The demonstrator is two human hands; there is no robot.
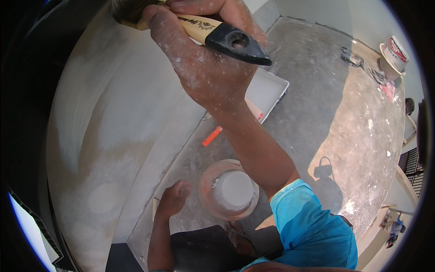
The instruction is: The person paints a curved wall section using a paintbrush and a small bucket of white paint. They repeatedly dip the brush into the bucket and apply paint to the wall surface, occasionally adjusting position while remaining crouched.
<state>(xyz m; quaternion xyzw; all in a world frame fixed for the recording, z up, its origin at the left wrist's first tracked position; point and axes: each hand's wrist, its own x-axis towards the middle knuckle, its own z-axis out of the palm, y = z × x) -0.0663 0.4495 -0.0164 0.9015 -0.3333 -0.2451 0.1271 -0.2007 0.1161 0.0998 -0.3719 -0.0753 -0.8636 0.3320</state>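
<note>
Right hand [213, 68], raised close to the camera and speckled with dried white paint, with its fingers [199, 7] wrapped tight around the pale wooden handle of a paintbrush with a black pointed plastic end pierced by a hanging hole [222, 36]; the dark bristles at the top edge of the view meet the pale, patchily coated plaster wall [118, 113]. The brush is probably light and stiff in the handle, soft only at the bristles; the smooth varnished wood may turn slippery with wet paint, so the hold is best taken mid-handle, as here, rather than on the tapered black tip. Left hand [174, 199], low in the view, loosely curled, its fingers together on nothing that can be made out, just beside a round translucent plastic bucket holding white paint [229, 190], which stands on the dusty grey concrete floor [326, 104]. Beyond lie a white rectangular paint tray [272, 88] and an orange roller handle [212, 136].
</note>
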